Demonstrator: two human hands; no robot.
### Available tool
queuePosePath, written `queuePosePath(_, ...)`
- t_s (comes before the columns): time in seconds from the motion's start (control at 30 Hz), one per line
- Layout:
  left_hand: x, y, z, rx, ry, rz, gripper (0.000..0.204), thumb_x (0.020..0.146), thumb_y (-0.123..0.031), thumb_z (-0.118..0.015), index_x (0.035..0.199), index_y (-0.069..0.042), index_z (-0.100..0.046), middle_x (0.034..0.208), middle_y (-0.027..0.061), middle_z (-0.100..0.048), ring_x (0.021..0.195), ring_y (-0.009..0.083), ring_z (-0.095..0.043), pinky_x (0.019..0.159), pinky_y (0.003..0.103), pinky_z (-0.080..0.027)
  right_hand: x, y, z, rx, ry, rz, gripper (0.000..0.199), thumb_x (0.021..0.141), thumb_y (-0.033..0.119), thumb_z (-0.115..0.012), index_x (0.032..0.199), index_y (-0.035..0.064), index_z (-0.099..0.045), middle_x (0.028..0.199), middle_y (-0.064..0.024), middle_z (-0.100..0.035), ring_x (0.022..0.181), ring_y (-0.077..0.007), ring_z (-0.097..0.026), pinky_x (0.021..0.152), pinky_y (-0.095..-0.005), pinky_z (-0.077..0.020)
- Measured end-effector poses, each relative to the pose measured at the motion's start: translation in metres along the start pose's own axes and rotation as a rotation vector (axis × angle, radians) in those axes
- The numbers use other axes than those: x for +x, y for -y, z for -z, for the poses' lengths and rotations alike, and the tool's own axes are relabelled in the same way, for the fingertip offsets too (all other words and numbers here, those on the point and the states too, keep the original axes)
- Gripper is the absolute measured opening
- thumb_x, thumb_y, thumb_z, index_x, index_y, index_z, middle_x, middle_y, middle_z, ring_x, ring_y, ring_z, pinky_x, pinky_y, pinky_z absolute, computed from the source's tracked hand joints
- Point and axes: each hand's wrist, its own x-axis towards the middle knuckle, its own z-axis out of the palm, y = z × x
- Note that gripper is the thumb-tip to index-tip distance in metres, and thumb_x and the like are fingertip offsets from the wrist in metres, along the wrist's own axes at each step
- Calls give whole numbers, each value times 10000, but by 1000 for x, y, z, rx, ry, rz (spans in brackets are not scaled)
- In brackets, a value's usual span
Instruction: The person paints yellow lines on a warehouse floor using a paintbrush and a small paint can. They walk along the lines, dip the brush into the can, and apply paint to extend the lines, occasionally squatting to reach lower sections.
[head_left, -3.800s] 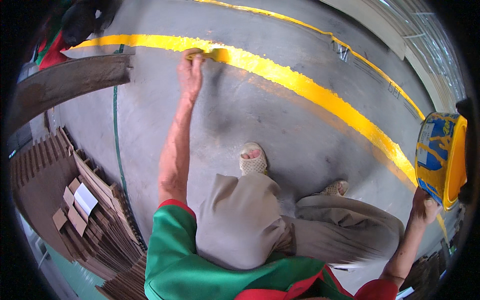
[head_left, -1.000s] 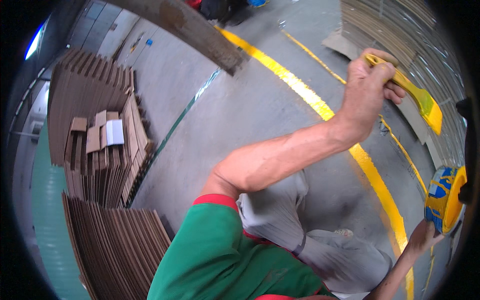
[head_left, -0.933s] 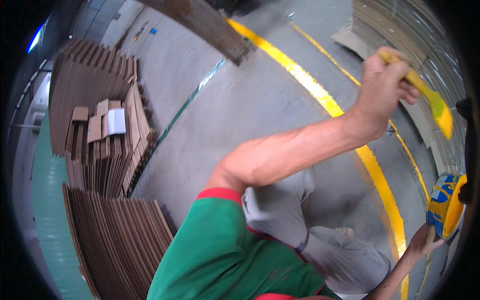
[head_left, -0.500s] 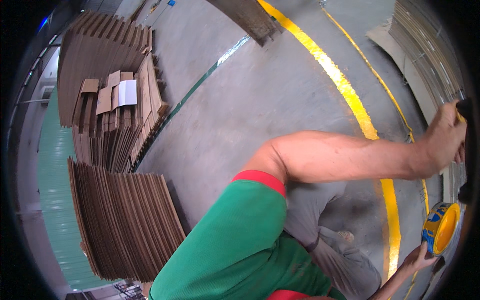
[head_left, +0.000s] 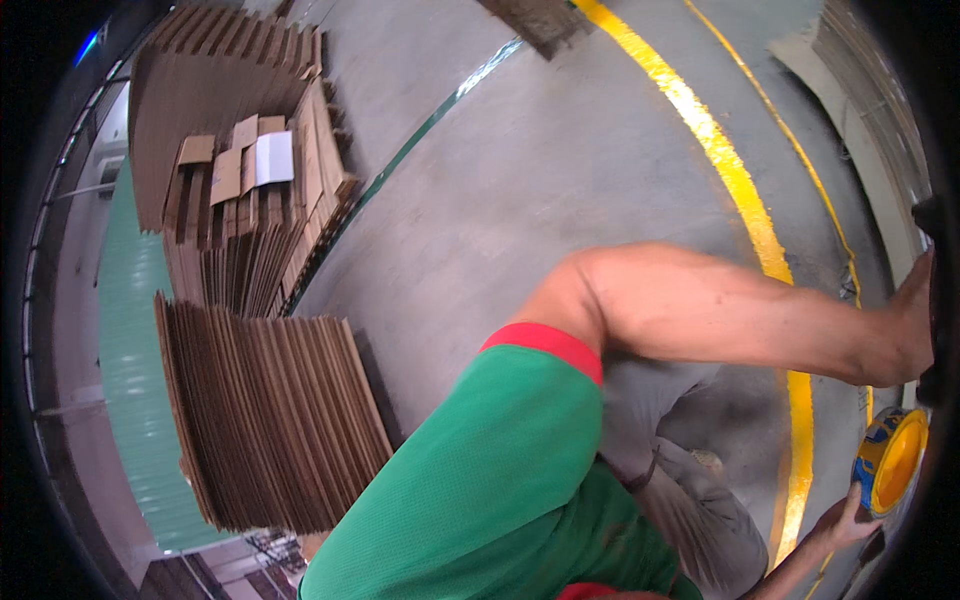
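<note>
My left arm, in a green sleeve with a red cuff, reaches across to the right side. At its end my left hand (head_left: 908, 325) is cut off by the dark picture rim, so its fingers are hidden. Below it, a round roll of tape (head_left: 900, 465) with a yellow inside and a blue-and-yellow outer side is tilted toward me. My right hand (head_left: 848, 522) grips this roll from its lower side, the thumb against the outer face. Part of that hand is lost behind the roll and the rim.
Tall stacks of flat brown cardboard (head_left: 270, 420) stand at the left, with loose flaps and a white sheet (head_left: 274, 158) on the farther one. Yellow floor lines (head_left: 735, 175) and a green line (head_left: 410, 145) cross the grey floor. Layered sheets (head_left: 865, 60) stand at the far right.
The whole view has shifted, moving the stacks right and slightly up. My left hand has gone lower and farther into the rim, nearer the tape roll. My right hand still holds the roll.
</note>
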Motion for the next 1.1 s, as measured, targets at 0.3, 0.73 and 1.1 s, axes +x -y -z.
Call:
queuePosePath(0.3, -11, -6, -11, 14, 83, 62, 365, 1078, -365, -514, 1161, -37, -375, 813, 63, -575, 619, 95, -571, 536, 234, -496, -9, 14, -7, 122, 32, 63, 862, 793, 116, -861, 1496, -52, -391, 1480, -201, -494, 1347, -330, -511, 1184, -476, -365)
queuePosePath(0.73, -14, -5, -17, -100, 53, 22, 74, 947, -83, -516, 987, -23, -498, 729, 91, -614, 555, 139, -619, 496, 273, -524, -21, 37, -15, 100, -7, 60, 979, 765, 107, -873, 1564, -21, -322, 1524, -201, -449, 1376, -330, -487, 1187, -480, -366)
queuePosePath(1.1, -22, -20, -16, -63, 93, 106, 110, 962, -107, -536, 1032, -23, -527, 784, 91, -657, 596, 140, -642, 549, 264, -552, -30, 58, -28, 178, -43, -51, 1092, 677, 45, -859, 1593, -23, -268, 1521, -194, -446, 1388, -318, -475, 1192, -470, -338)
